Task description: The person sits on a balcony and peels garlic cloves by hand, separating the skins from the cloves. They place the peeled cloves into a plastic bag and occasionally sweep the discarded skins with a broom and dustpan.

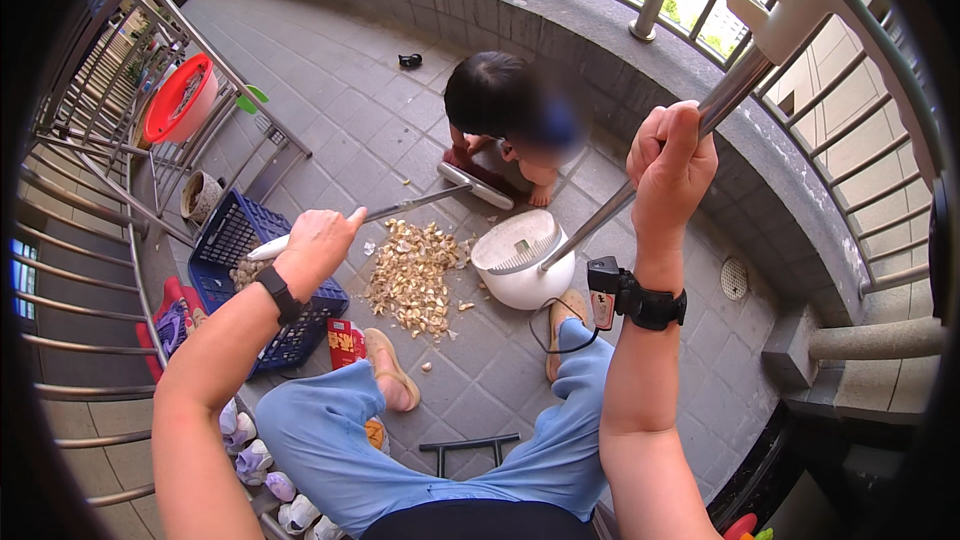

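Observation:
My left hand (319,244) grips the broom (390,208) by its handle, whose white end sticks out behind my wrist. Its broad head (478,186) rests on the tiles, with dark reddish bristles toward a crouching person. My right hand (673,154) is closed around the metal pole of a long-handled dustpan. The dustpan's white tray (525,270) stands on the floor, its comb-toothed edge visible. Between broom and crate lies a pile of garlic cloves and papery skins (414,277). A few loose cloves (426,367) lie apart from it.
The barefoot person (491,97) crouches beyond the broom. A blue plastic crate (300,322) holding pale bulbs stands left, beside a red box (346,341). A red basin (182,99) sits on a metal rack. Shoes (255,459) line the lower left; a low wall (600,75) with railing curves right.

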Demonstrator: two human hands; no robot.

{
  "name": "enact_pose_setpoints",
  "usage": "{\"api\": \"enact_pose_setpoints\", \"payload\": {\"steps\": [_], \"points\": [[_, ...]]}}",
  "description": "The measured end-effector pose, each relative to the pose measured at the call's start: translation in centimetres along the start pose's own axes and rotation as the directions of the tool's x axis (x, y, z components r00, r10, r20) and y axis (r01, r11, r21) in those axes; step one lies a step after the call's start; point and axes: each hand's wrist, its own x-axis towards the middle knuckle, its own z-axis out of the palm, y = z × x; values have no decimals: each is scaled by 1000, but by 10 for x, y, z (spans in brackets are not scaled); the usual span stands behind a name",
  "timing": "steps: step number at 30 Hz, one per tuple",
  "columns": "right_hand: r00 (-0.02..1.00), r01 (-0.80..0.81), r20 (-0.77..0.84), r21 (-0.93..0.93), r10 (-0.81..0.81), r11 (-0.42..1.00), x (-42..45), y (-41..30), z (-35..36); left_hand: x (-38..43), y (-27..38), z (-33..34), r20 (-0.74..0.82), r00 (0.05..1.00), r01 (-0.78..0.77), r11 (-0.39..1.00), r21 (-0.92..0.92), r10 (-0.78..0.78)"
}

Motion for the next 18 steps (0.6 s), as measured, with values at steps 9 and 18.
{"api": "enact_pose_setpoints", "payload": {"steps": [9,18], "points": [[1000,13,2,22,-13,1000,2,-8,-5,-108,-77,-43,105,987,104,982,157,-122],[999,10,-52,49,-8,999,-13,4,11,-6,-103,24,-89,897,428,902,-66,-432]]}}
